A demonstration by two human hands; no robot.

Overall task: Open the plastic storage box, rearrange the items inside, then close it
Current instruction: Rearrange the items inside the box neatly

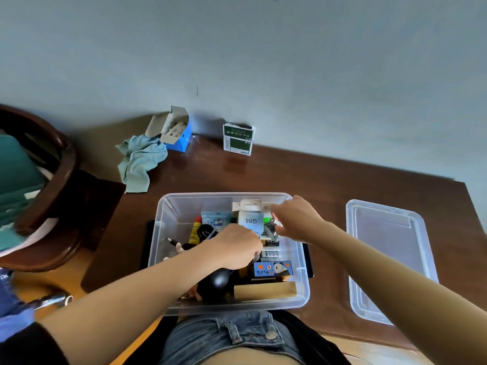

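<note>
Clear lid (390,262) beside box (168,233); hands (237,246) inside, grips seemingly curled, unclear.

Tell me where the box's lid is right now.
In the head view, the clear lid lies off the box on the brown table, right of the open storage box.

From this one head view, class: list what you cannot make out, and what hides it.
- Left hand: fingers curl down into the box; what they hold is hidden.
- Right hand: fingertips blurred, the grasped item unclear.
- Green carton: print too small.
- Lid: near corner behind right forearm.
- Chair: cut by left edge.
</note>
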